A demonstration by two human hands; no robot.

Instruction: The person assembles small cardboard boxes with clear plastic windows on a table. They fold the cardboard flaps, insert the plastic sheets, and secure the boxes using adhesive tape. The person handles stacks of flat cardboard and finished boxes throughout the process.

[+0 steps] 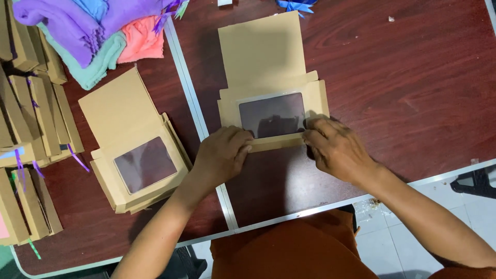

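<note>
Boxes [31,119] along the far left edge: finished ones stood on edge in rows, some with purple ribbon ends sticking out, packed tight so they take little room. Folded cloths [88,36] piled behind them at the top left, purple, teal and pink, within reach of that side. Next right, a stack of flat box blanks [137,150], brown card with clear windows, fanned slightly and lying window-up beside the seam between the two tables.

Left hand [222,155] curled over the near left corner of the box blank [271,88] being worked, fingers closed down on the folded front flap, thumb tucked under; looks like it is pinching the fold flat. Right hand [336,150] at the near right corner, fingers bent and pressing the same flap, not wrapped round anything. Blank lies flat on the dark red table [413,77], window near the person, long lid panel pointing away, square-on so both hands crease one edge evenly.
</note>
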